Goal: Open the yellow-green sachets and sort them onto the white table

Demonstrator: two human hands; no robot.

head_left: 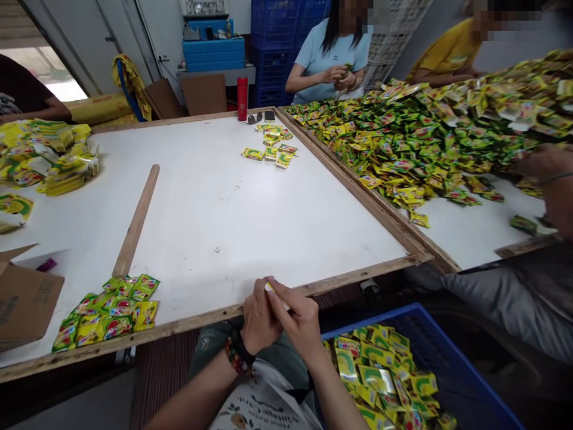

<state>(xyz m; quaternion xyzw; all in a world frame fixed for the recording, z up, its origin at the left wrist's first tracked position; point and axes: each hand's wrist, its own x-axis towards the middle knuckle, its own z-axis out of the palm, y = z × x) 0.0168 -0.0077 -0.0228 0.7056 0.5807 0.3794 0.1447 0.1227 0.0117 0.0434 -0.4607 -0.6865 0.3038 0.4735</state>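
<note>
Two bare hands are held together just over the near edge of the board. The left hand (258,316) and right hand (299,316) are closed on one small yellow foil sachet (274,291), which is pinched between the fingertips, with most of it hidden by the fingers. A red-and-black beaded bracelet (237,352) is worn on the left wrist.

Below and right of the hands, an open blue plastic crate (465,370) is filled with loose yellow-green foil sachets (378,376). Left of the hands, a flat pile of yellow-green sachets (107,313) lies on the white-topped, wood-framed table (179,325), near a long flat wooden strip (135,221). Further out are a small scatter of sachets (271,146), a large yellow-green sachet heap (403,143) on the adjoining table, and a co-worker's hand (548,179) at the heap's right side.

Risks, as judged:
- Sachet could be lost into the gap between table and crate if the pinch is loosened over the edge.
- Foil could be split if squeezed too hard.
- Heap could be slid over the adjoining table's edge if disturbed.
- Piles could be mixed, since the sachets look alike from this view.
</note>
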